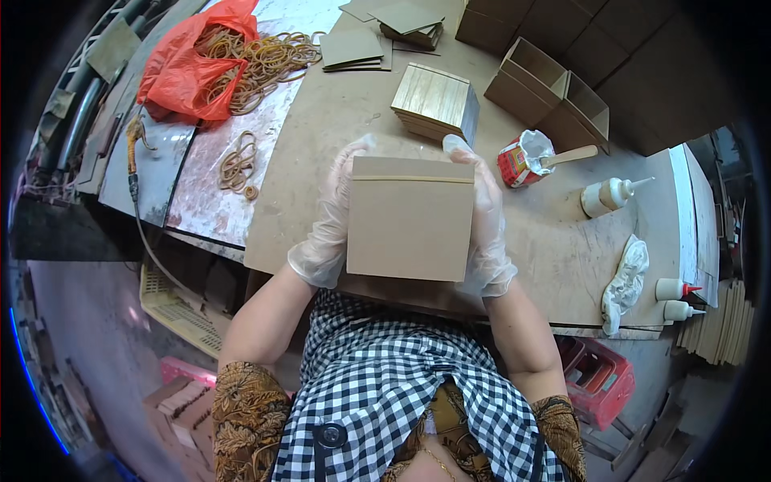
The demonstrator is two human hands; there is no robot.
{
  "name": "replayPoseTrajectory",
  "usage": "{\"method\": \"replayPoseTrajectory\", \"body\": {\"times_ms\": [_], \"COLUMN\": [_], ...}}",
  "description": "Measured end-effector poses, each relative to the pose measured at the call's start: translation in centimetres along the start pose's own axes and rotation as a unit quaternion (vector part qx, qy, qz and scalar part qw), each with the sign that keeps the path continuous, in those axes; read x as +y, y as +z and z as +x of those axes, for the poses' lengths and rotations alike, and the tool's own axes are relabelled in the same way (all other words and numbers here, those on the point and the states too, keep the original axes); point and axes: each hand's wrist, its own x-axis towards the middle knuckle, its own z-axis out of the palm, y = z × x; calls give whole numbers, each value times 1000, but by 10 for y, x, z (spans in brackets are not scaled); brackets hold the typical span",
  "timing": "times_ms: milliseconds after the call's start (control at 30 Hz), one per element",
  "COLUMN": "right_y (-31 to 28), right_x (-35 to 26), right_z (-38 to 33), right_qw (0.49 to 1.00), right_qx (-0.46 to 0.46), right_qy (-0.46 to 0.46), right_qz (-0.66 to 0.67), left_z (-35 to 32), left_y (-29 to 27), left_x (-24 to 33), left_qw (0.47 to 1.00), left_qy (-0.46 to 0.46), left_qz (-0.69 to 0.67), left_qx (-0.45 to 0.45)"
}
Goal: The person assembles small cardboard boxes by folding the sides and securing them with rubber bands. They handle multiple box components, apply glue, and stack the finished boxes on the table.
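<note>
Head view shows a broad tan worktable [293,189] across the middle of the frame, with tall dark brown boxes [650,72] massed at upper right. A red plastic bag [181,80] spills rubber bands at upper left. At the centre, just above the table's near edge, is the square brown piece [411,229]; its depth cannot be told from above. The left hand [325,221] and right hand [488,217], in clear gloves, press its opposite sides. Their fingers run along those sides toward the far edge; whether they are spread or pressed together underneath is hidden.

Beyond sit two open brown boxes [514,92] and a stack of wood-grained panels [432,92]. To the right are a crumpled white cloth [626,281], a red-and-white tin [514,167] holding a wooden handle [572,156], and a white nozzle bottle [606,197].

Smallest is a tan band [414,178] crossing the piece near its far edge. The step in hand seems to be a two-sided hold with that band on; moving the piece would call for even palm pressure, leaving the band straight.
</note>
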Motion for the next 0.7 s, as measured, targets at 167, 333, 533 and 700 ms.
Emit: {"method": "replayPoseTrajectory", "body": {"times_ms": [167,333,533,700], "right_y": [2,-6,-3,6], "right_x": [-5,6,16,17], "right_z": [-10,-19,-25,-16], "right_qw": [983,953,962,975], "right_qx": [-52,-101,-37,65], "right_qy": [-99,-242,-206,-147], "right_qz": [146,153,176,153], "left_z": [-6,-17,-34,-21], "left_y": [29,20,11,21], "left_x": [41,52,54,63], "left_qw": [995,968,984,998], "left_qy": [101,218,161,56], "left_qz": [-21,63,48,4], "left_qx": [-3,-110,-55,36]}}
